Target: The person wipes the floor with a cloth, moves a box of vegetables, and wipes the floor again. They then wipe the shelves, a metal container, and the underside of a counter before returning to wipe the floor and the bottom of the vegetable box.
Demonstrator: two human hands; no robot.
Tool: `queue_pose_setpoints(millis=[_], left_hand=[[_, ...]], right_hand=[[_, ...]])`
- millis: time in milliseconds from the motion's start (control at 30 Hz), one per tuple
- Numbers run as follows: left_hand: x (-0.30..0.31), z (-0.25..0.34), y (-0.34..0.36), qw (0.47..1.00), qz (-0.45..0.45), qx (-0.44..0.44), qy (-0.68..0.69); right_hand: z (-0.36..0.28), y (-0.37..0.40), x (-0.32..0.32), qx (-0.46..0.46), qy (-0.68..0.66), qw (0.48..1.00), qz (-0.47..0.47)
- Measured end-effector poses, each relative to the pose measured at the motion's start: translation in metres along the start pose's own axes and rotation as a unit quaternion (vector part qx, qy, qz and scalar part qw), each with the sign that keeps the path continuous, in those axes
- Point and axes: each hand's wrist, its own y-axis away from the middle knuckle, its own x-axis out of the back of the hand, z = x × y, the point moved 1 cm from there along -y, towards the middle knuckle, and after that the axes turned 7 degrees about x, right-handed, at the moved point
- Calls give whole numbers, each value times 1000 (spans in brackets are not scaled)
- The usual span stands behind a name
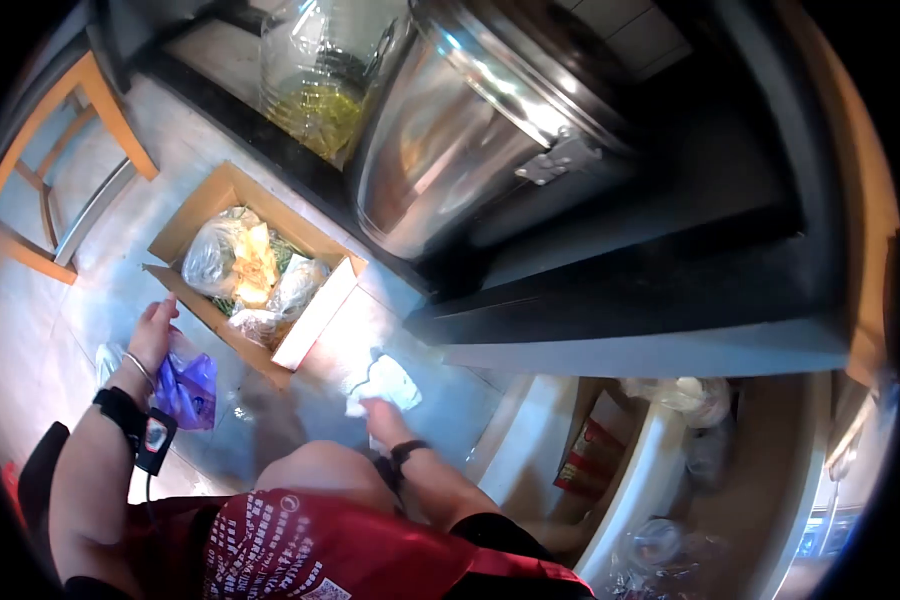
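Observation:
My left hand [154, 330] is beside the near left corner of an open cardboard box [315, 318]. Its fingers are curled together, with the top of a purple plastic bag [186, 388] at the palm. In the box, clear bags [212, 255] lie around crumpled yellowish paper [255, 265] and some greens. Low over the tiled floor, to the right of the box, my right hand [385, 420] has its fingers closed on a white cloth or paper [388, 385]; glare blurs its outline.
A large steel pot [450, 130] and a clear container of yellow-green contents [320, 100] stand on a dark rack [260, 140]. An orange stool [100, 95] is at the upper left. At the lower right, an open drawer [635, 490] holds a red packet [590, 460] and plastic bags [705, 400].

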Motion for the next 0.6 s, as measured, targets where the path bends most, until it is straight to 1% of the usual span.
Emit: queue_pose_setpoints(millis=[33, 67, 100, 133, 200, 233, 267, 300, 367, 400, 433, 467, 533, 600], left_hand=[[3, 13, 7, 1000, -20, -13, -9], [5, 28, 17, 998, -43, -28, -19], [-4, 58, 43, 996, -36, -80, -28], [-9, 69, 51, 994, -44, -98, -29], [-16, 80, 64, 983, -132, -125, -41], [-18, 88, 78, 978, -165, -124, -37], [-19, 94, 88, 971, -202, -125, -33], [-19, 89, 89, 965, -227, -132, -28], [-15, 76, 90, 954, -265, -141, 8], [-11, 68, 90, 948, -282, -144, 32], [-5, 56, 84, 939, -309, -143, 44], [-1, 44, 73, 938, -317, -126, 58], [0, 40, 63, 942, -320, -98, 23], [-7, 44, 58, 934, -337, -113, 40]], right_hand=[[-7, -5, 28, -74, -83, 993, 27], [-10, -8, 51, -148, -167, 973, 57], [-1, -12, 65, -88, -183, 973, 110], [-29, -6, 106, -73, -224, 958, 165], [-79, 16, 169, -12, -290, 912, 291], [-107, 30, 197, -6, -264, 912, 313], [-132, 45, 223, -2, -234, 912, 336], [-154, 59, 245, 44, -141, 910, 387], [-199, 86, 292, 115, 55, 883, 453], [-224, 98, 316, 139, 158, 855, 474], [-242, 109, 335, 141, 231, 818, 507], [-258, 118, 353, 140, 302, 777, 534], [-283, 133, 389, 138, 396, 698, 580], [-299, 144, 426, 119, 507, 614, 593]])
